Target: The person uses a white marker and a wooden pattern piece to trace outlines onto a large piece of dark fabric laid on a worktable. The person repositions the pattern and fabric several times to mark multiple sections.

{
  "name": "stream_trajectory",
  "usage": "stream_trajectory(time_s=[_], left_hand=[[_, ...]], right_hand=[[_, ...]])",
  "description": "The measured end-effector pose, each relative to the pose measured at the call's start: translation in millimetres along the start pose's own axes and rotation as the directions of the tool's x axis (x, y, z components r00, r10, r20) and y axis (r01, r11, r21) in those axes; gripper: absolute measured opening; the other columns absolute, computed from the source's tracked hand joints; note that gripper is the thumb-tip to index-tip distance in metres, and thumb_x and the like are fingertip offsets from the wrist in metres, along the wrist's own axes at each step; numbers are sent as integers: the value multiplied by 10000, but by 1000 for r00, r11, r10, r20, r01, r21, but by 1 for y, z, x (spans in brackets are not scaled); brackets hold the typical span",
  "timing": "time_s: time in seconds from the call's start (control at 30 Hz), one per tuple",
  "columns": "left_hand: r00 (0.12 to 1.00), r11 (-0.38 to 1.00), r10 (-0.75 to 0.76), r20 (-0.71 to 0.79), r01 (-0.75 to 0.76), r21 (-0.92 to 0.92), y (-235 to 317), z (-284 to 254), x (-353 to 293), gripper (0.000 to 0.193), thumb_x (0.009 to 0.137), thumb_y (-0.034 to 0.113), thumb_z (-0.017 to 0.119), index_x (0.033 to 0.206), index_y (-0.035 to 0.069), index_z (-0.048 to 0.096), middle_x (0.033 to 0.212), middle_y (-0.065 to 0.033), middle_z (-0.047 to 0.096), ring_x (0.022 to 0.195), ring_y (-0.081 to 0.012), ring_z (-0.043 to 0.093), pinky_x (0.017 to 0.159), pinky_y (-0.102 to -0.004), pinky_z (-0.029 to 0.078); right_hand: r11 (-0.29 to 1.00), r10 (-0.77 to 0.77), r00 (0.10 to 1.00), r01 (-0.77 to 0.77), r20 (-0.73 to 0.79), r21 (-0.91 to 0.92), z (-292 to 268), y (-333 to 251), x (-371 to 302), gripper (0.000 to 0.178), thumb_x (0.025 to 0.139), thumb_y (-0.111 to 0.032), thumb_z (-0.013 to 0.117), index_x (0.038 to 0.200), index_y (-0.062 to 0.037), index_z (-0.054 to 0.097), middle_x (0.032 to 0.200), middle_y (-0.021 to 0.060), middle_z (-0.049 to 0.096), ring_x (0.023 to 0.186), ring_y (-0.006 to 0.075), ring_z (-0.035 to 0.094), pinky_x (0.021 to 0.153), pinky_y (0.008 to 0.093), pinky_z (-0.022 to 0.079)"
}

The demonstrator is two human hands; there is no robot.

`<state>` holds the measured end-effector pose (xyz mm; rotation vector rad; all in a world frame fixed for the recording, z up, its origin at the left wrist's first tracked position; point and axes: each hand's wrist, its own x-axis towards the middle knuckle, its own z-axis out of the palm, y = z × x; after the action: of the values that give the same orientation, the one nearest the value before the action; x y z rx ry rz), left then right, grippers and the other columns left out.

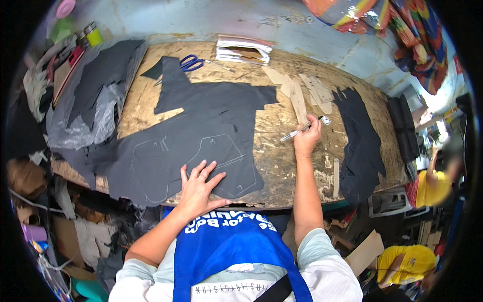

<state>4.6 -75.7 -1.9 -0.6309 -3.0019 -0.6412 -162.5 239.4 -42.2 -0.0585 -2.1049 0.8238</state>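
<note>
Your right hand (308,138) clamped a pen (289,135), left hand (197,189) splayed on black material (216,108); a jar (93,34) stood upper left; lettering (220,221) marked your apron (231,249).

We look from the wearer's head through a wide fisheye lens, the left one of a side-by-side pair. Our view tips steeply down and faces forward across the workbench (282,176). Nearest us, at the lower edge, comes the blue apron (226,256); farther out we see the left hand (198,187) and right hand (308,137) from above. The wall (186,20) spans the top, well beyond them. Our field reaches a person in yellow (435,189) far right, and straight edges bow toward the dark round rim.
</note>
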Motion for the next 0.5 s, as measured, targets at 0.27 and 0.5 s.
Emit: stream_trajectory(time_s=[0.27, 0.5], left_hand=[[991, 985, 104, -82, -115, -131, -7, 2, 5, 533, 652, 490, 759, 1081, 180, 695, 1240, -103, 551, 1138, -275, 473, 1023, -550, 227], [985, 970, 73, -157, -107, -216, 2, 17, 21, 190, 802, 282, 684, 786, 95, 660, 918, -49, 628, 917, -219, 566, 960, -517, 290]], right_hand=[[938, 269, 963, -263, 3, 226, 10, 34, -2, 400, 661, 89, 672, 1030, 12, 539, 942, 103, 599, 876, 212, 587, 801, 322, 464], [880, 349, 934, -300, -73, 370, 12, 35, -1, 434, 723, 94, 636, 1126, 55, 481, 960, 138, 599, 847, 214, 610, 742, 297, 500]])
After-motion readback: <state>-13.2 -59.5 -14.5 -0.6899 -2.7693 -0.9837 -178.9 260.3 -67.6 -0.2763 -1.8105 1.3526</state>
